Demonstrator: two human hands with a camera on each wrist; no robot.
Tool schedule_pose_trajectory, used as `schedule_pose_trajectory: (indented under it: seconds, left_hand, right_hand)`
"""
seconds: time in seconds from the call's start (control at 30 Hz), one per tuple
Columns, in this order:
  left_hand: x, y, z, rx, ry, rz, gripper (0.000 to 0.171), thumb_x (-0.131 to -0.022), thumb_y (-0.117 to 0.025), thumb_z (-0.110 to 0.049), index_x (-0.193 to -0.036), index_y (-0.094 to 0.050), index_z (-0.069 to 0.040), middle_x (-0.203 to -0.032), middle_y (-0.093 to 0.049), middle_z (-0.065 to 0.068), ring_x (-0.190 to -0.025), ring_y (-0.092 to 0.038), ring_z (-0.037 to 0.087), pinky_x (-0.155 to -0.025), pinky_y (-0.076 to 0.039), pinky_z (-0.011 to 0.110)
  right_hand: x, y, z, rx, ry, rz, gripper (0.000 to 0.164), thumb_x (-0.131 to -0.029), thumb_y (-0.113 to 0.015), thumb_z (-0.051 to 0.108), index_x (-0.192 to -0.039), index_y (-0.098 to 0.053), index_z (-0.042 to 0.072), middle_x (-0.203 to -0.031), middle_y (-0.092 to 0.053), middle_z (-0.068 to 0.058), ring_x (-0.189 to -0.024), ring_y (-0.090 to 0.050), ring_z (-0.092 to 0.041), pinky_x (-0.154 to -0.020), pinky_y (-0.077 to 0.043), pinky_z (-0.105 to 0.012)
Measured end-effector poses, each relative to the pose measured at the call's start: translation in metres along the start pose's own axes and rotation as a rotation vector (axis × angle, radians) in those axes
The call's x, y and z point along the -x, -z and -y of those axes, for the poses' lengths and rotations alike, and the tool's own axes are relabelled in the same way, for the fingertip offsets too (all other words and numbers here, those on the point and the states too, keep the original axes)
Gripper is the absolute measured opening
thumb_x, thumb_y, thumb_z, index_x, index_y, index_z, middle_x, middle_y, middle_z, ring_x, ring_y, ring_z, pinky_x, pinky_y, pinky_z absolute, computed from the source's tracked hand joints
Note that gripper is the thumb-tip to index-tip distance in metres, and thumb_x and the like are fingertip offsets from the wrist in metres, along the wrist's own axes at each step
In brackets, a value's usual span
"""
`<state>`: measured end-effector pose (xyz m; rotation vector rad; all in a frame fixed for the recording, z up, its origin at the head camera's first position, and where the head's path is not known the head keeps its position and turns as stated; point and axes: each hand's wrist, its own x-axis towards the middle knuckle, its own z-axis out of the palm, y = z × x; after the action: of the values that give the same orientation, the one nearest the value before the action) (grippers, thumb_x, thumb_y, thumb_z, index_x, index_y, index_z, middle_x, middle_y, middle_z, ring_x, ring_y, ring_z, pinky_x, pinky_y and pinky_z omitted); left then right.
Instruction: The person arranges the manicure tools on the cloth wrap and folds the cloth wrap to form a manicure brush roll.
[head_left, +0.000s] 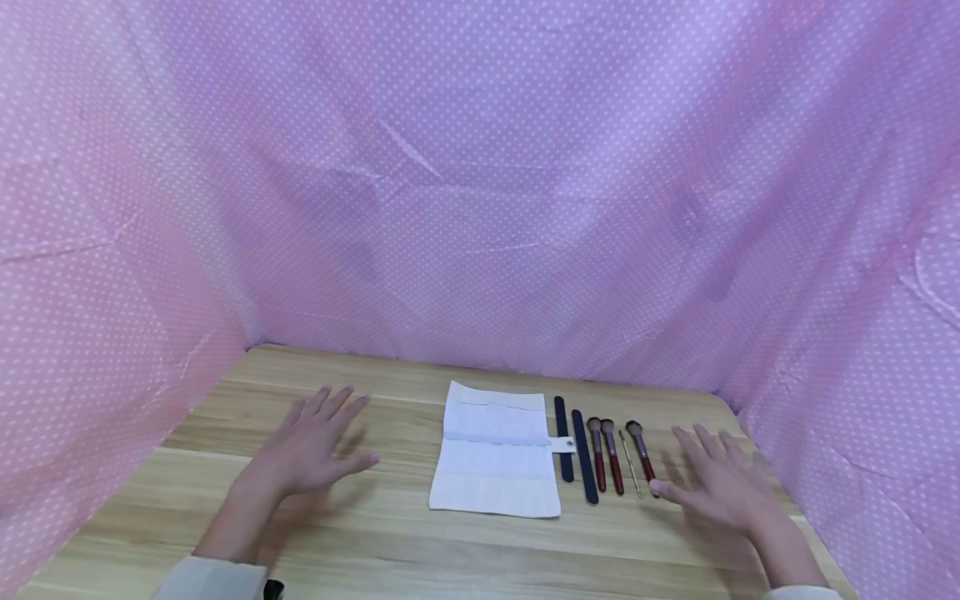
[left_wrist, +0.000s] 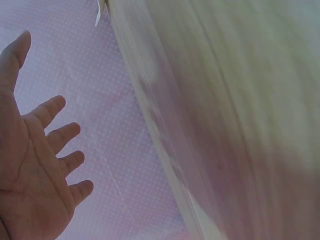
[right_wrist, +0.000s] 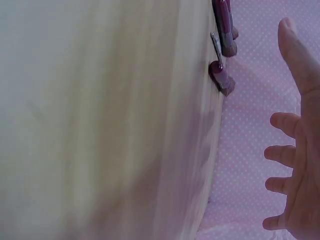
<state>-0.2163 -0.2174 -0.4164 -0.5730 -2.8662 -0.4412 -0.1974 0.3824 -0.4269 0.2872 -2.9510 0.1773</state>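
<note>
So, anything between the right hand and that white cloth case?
Yes: between the right hand and the white cloth case, a brush, a thin stick, two more brushes and two black strips lie side by side on the table. They're low, so it could probably pass above.

I see left hand [head_left: 309,450] and right hand [head_left: 722,487] spread over tabletop [head_left: 420,554]; pouch [head_left: 491,483], black strips [head_left: 584,457], brushes [head_left: 616,471] between.

Soft shadows [left_wrist: 215,165] lie across the table [head_left: 397,550]; wrist views look hazy.
</note>
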Motion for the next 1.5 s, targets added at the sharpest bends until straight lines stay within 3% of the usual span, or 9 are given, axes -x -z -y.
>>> schedule_pose_trajectory:
  seconds: [0.23, 0.57, 0.87, 1.0, 1.2, 1.37, 1.5]
  left_hand:
    - [-0.017, -0.007, -0.008, -0.007, -0.049, 0.004, 0.086, -0.092, -0.056, -0.072, -0.154, -0.046, -0.013, -0.156, -0.042, 0.022, -0.144, -0.033, 0.052, -0.112, -0.021, 0.072]
    - [-0.048, -0.021, -0.025, 0.032, -0.104, 0.105, 0.084, -0.093, -0.055, -0.072, -0.155, -0.045, -0.016, -0.154, -0.046, 0.018, -0.141, -0.039, 0.047, -0.113, -0.026, 0.068]
    - [-0.072, -0.038, -0.041, 0.071, -0.122, 0.173, 0.078, -0.094, -0.057, -0.068, -0.153, -0.048, -0.018, -0.150, -0.051, 0.013, -0.139, -0.045, 0.042, -0.112, -0.030, 0.065]
    - [-0.084, -0.045, -0.047, 0.072, -0.136, 0.181, 0.075, -0.094, -0.055, -0.069, -0.150, -0.052, -0.018, -0.146, -0.055, 0.012, -0.135, -0.049, 0.039, -0.109, -0.035, 0.062]
    - [-0.095, -0.052, -0.057, 0.111, -0.147, 0.207, 0.063, -0.096, -0.061, -0.059, -0.144, -0.059, -0.017, -0.140, -0.060, 0.011, -0.131, -0.053, 0.036, -0.108, -0.038, 0.062]
    - [-0.105, -0.059, -0.063, 0.176, -0.145, 0.237, 0.049, -0.095, -0.070, -0.044, -0.132, -0.066, -0.013, -0.110, -0.068, 0.003, -0.104, -0.062, 0.021, -0.094, -0.049, 0.047]
    - [-0.110, -0.063, -0.065, 0.236, -0.166, 0.246, 0.036, -0.093, -0.076, -0.029, -0.122, -0.070, -0.009, -0.091, -0.063, 0.000, -0.084, -0.056, 0.015, -0.081, -0.049, 0.038]
  right_hand:
    - [-0.026, 0.001, 0.010, 0.020, 0.031, 0.033, 0.105, -0.082, -0.066, 0.076, -0.156, -0.038, 0.008, -0.156, -0.034, -0.032, -0.137, -0.026, -0.067, -0.096, -0.012, -0.088]
    - [-0.070, 0.001, 0.034, 0.012, 0.103, 0.049, 0.103, -0.085, -0.062, 0.077, -0.157, -0.037, 0.008, -0.156, -0.039, -0.027, -0.138, -0.033, -0.060, -0.100, -0.020, -0.085]
    - [-0.105, -0.001, 0.063, -0.107, 0.160, 0.091, 0.090, -0.091, -0.070, 0.058, -0.159, -0.035, 0.010, -0.158, -0.038, -0.023, -0.143, -0.034, -0.053, -0.108, -0.023, -0.077]
    - [-0.118, -0.002, 0.076, -0.153, 0.182, 0.105, 0.085, -0.091, -0.075, 0.045, -0.156, -0.039, 0.004, -0.155, -0.043, -0.025, -0.141, -0.039, -0.050, -0.113, -0.029, -0.066]
    - [-0.137, -0.011, 0.091, -0.243, 0.155, 0.177, 0.077, -0.092, -0.077, 0.033, -0.152, -0.042, -0.001, -0.151, -0.047, -0.025, -0.139, -0.044, -0.046, -0.112, -0.035, -0.061]
    - [-0.147, -0.017, 0.100, -0.305, 0.168, 0.205, 0.068, -0.093, -0.076, 0.017, -0.150, -0.045, -0.003, -0.152, -0.047, -0.023, -0.140, -0.044, -0.043, -0.113, -0.036, -0.057]
    - [-0.153, -0.021, 0.105, -0.336, 0.173, 0.209, 0.062, -0.094, -0.073, 0.011, -0.148, -0.047, -0.003, -0.149, -0.051, -0.023, -0.138, -0.047, -0.043, -0.111, -0.038, -0.056]
